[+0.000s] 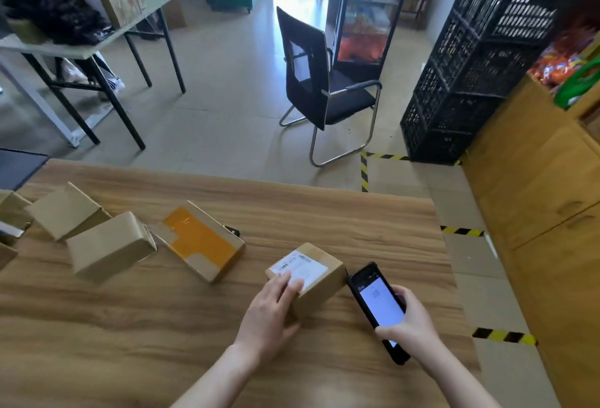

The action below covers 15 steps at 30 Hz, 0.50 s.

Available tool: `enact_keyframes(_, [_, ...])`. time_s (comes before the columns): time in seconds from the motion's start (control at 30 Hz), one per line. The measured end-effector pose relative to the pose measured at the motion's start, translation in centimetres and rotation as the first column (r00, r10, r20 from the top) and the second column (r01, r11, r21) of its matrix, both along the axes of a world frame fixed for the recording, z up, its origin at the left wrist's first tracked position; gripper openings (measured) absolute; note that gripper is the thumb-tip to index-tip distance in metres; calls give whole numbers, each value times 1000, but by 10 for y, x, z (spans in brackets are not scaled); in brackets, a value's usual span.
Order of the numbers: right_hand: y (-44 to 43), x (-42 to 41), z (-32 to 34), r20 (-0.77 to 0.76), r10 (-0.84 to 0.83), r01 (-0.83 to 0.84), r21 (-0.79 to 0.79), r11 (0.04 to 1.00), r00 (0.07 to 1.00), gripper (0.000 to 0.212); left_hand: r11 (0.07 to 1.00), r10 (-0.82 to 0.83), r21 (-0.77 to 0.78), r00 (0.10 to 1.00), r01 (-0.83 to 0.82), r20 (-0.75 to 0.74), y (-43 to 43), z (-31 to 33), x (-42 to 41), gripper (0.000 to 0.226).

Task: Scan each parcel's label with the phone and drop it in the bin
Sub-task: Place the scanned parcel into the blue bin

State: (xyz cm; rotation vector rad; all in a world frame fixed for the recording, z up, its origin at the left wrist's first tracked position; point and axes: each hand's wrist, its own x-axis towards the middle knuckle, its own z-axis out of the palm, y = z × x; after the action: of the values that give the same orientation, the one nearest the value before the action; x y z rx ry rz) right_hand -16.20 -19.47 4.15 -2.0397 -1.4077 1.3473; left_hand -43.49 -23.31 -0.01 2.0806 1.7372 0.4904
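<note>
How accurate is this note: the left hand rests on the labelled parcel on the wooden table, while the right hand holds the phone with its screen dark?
Wrong about the screen: the head view shows the phone in the right hand with its screen lit, not dark. The rest stands: the left hand rests on the labelled parcel on the wooden table.

I can read no words. Under my left hand (271, 310), the white paper label (303, 266) on the small brown cardboard box (321, 297) is too blurry; so is the black phone (380, 307) in my right hand (412, 323).
</note>
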Motion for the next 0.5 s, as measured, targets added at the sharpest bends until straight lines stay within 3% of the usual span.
enact_keyframes(0.2, [-20,13,-1,83,33,-30,-33,999,996,91,992,-118,-59,969,108,-215,-21,-14,10,96])
enact_keyframes(0.3, [-24,10,-1,113,67,-61,-52,997,991,91,983,-167,-132,932,131,-321,-28,-26,9,93])
enact_keyframes(0.5, [-21,-5,0,131,115,-110,-46,993,985,90,981,-191,-97,891,166,-412,-10,-17,-4,75])
